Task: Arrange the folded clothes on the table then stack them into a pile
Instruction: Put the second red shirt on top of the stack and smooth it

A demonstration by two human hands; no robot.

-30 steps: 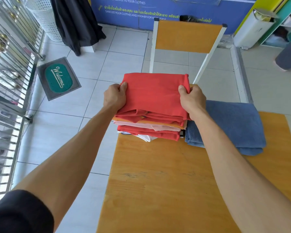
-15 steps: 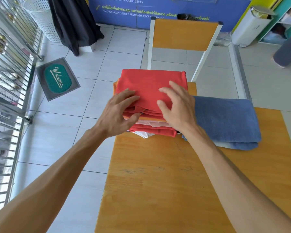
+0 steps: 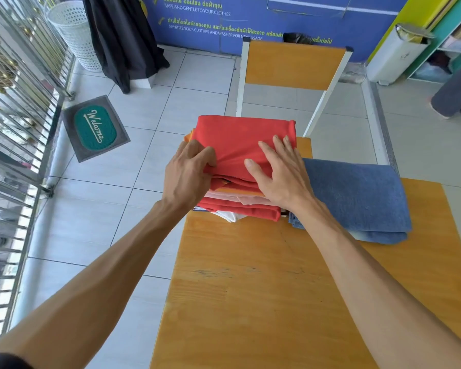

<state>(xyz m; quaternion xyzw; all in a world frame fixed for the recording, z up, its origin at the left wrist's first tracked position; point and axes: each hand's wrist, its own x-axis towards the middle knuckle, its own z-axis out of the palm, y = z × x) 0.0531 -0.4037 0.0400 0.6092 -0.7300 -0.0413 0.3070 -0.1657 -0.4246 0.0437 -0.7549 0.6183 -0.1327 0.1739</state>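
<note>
While both hands work the pile [image 3: 240,206], red top [image 3: 240,139] bunches.
Left hand [image 3: 186,174] pinches its near edge; right hand [image 3: 282,174] presses flat, fingers spread.

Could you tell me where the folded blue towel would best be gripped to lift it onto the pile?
I would take the blue towel by its two short ends, one hand under each, coming from the near side. It lies flat in thick folded layers on the table, with its rounded fold facing the person, so scooping under should keep the layers together. Its left end sits close against the pile of clothes.
</note>
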